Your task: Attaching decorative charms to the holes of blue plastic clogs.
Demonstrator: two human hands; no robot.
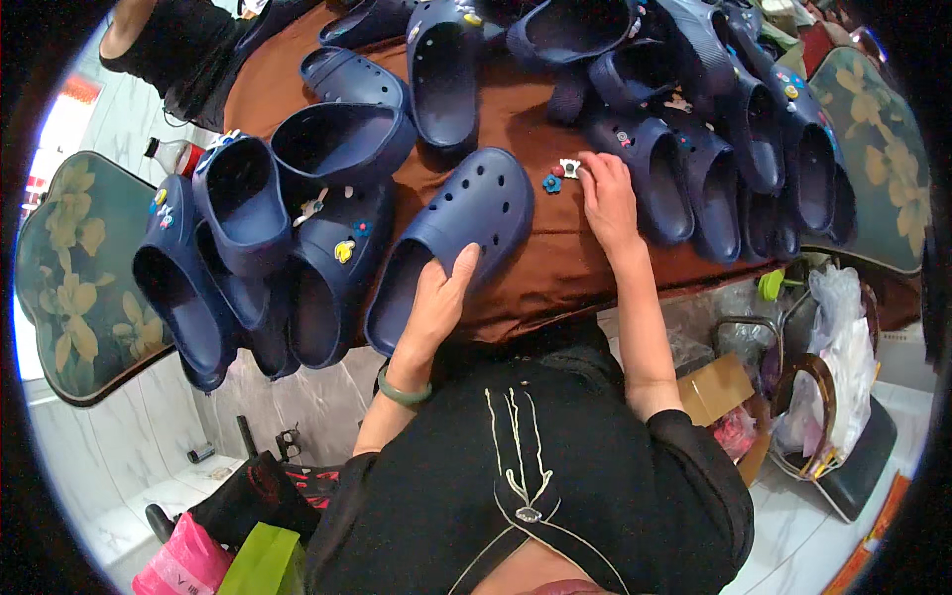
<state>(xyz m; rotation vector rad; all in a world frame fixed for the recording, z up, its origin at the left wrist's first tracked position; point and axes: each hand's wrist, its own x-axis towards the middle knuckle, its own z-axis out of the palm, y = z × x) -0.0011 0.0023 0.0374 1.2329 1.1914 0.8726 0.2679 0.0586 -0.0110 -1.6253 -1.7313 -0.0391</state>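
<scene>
My left hand (433, 302) grips a navy blue clog (474, 203) by the edge of its foot opening. Its thumb lies on the upper, and the other fingers are hidden inside. Round holes dot the clog's toe, with no charms in them. To the right, my right hand (609, 203) has its bent fingers pressed together at a small white shoe charm (568, 168). Beside that charm, on the brown cloth (550, 248), are a round red charm (557, 171) and a blue flower charm (551, 184).
Navy clogs with charms crowd the left (342, 268) and right (664, 178) of the table; more lie at the back. Floral-backed chairs (74, 268) flank it. A bottle (178, 157) stands far left. A person's dark-clothed limb (183, 55) shows top left. Bags (838, 367) sit lower right.
</scene>
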